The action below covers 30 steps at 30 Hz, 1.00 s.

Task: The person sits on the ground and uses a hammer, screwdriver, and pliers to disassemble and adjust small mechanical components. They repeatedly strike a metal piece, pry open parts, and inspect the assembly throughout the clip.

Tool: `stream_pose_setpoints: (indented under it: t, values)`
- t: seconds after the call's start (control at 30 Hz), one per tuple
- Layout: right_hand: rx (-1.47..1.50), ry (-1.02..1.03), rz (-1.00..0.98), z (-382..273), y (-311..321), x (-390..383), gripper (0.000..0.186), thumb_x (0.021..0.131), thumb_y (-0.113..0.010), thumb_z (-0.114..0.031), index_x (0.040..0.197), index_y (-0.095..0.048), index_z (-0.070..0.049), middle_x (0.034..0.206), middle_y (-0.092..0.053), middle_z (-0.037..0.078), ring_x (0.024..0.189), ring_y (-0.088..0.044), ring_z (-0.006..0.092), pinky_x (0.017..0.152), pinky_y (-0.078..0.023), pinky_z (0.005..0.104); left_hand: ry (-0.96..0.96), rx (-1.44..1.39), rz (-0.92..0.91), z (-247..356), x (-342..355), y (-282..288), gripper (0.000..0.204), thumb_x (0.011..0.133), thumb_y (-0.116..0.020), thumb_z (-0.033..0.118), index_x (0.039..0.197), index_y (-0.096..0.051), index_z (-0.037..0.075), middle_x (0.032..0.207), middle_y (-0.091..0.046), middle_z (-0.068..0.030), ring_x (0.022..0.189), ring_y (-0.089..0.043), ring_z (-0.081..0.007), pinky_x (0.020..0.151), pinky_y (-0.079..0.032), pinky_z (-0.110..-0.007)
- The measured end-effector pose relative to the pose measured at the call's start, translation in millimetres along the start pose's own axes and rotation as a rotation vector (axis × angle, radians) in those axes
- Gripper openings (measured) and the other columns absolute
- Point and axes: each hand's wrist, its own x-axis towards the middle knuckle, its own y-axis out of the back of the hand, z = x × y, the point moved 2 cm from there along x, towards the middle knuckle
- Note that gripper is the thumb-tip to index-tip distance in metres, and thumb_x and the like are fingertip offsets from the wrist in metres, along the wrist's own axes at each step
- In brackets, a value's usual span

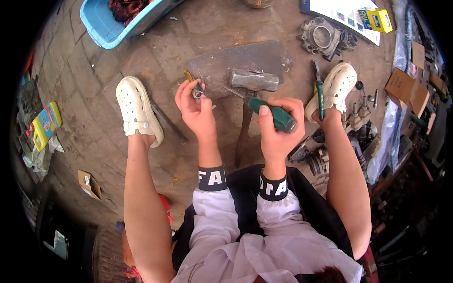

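Note:
My left hand [197, 111] has its fingers curled round a small metal part [198, 92] with a yellow piece [188, 76] sticking up from it. My right hand [278, 127] grips a green-handled screwdriver [278, 116], its metal tip pointing up-left toward my left hand, not touching the small part. Just beyond my right hand, a sledgehammer [254, 81] lies with its head on a flat dark metal plate [212, 63] and its handle running toward me, partly behind my right hand. Green-handled pliers [319, 94] lie to the right, beside my shoe [344, 78].
A blue tub [111, 35] stands at top left, a yellow jug [46, 125] at far left. A metal casting [318, 37], a sheet with a yellow box [377, 20], loose metal parts [356, 120] and cardboard [408, 92] lie rightward. A dark bar [170, 121] lies by my left shoe [137, 106].

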Motion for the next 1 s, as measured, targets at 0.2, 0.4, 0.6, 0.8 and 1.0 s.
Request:
stream_pose_setpoints:
  t: [0.2,0.4,0.6,0.8,1.0]
  values:
    - [0.092,-0.054,-0.045,-5,-5,-3,0.02,0.065,-0.076,-0.005,0.08,-0.062,-0.003,0.082,-0.058,0.008,0.076,-0.057,0.0217,0.069,-0.046,0.0312,0.02,0.014,0.083,-5,-8,0,0.041,0.085,-0.054,-0.012,0.122,-0.042,0.001,0.129,-0.045,-0.0145,0.109,-0.055,-0.02,0.088,-0.047,-0.027]
    - [0.075,-0.03,-0.017,-10,1,-1,0.021,0.064,-0.076,-0.006,0.08,-0.062,-0.003,0.081,-0.058,0.008,0.075,-0.057,0.022,0.068,-0.046,0.0316,0.062,0.065,0.0,-14,-8,-7,0.048,0.086,-0.054,-0.011,0.127,-0.034,0.004,0.125,-0.051,-0.0216,0.103,-0.056,-0.0158,0.083,-0.046,-0.024]
    - [0.044,0.023,-0.057,-9,-1,2,0.021,0.064,-0.077,-0.006,0.08,-0.063,-0.004,0.08,-0.058,0.008,0.074,-0.058,0.0219,0.066,-0.046,0.0311,0.049,0.101,-0.008,-13,-9,-8,0.047,0.086,-0.052,-0.012,0.127,-0.035,0.004,0.126,-0.05,-0.0218,0.104,-0.055,-0.0166,0.083,-0.046,-0.024]
    - [0.036,0.019,-0.053,-7,-1,2,0.021,0.064,-0.077,-0.006,0.08,-0.063,-0.004,0.079,-0.058,0.008,0.074,-0.058,0.022,0.066,-0.046,0.031,0.046,0.161,-0.016,-10,-9,-10,0.048,0.085,-0.053,-0.012,0.128,-0.036,0.003,0.127,-0.049,-0.0213,0.109,-0.055,-0.0188,0.084,-0.046,-0.025]
    - [-0.013,0.11,-0.042,-8,0,6,0.02,0.065,-0.076,-0.006,0.079,-0.062,-0.004,0.079,-0.058,0.008,0.073,-0.058,0.0222,0.066,-0.046,0.0315,-0.116,0.548,0.003,7,-7,-15,0.05,0.078,-0.063,-0.006,0.125,-0.048,0.003,0.123,-0.056,-0.0113,0.11,-0.053,-0.0207,0.088,-0.046,-0.031]
